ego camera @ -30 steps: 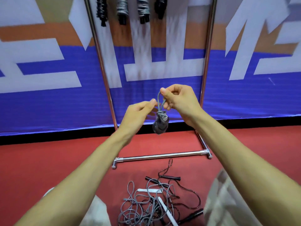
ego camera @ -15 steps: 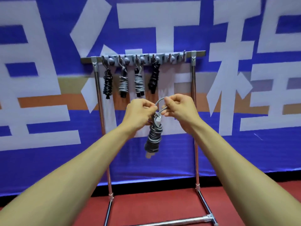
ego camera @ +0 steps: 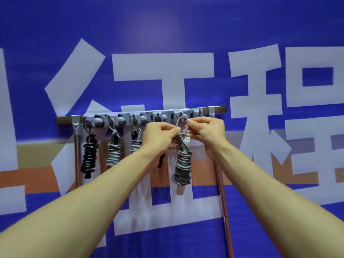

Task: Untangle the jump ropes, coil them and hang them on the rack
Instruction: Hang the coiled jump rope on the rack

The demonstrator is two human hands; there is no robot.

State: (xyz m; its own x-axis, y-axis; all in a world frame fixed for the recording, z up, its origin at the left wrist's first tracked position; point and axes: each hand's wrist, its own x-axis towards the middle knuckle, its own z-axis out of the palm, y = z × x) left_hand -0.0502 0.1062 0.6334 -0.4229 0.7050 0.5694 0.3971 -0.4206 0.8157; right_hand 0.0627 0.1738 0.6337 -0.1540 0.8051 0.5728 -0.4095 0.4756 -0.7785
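Note:
A coiled grey jump rope (ego camera: 182, 164) hangs from a small loop at its top, held up just below the rack's hook bar (ego camera: 141, 116). My left hand (ego camera: 160, 135) pinches the left side of that loop and my right hand (ego camera: 205, 130) pinches the right side, holding it open close under a hook. A white handle end pokes out at the coil's top and another at its bottom. On the hooks to the left hang a black coil (ego camera: 89, 155) and two grey coils (ego camera: 114, 151) (ego camera: 136, 144). A further black coil (ego camera: 161, 161) is mostly hidden behind my left wrist.
The rack's left post (ego camera: 77, 155) and right post (ego camera: 222, 192) run down from the bar. Free hooks (ego camera: 199, 111) remain at the bar's right end. A blue banner (ego camera: 167, 34) with large white characters fills the background right behind the rack.
My view has tilted up from the floor and the tangled ropes to the rack's top bar. Both hands have raised the grey coil up to hook height, still pinching its loop.

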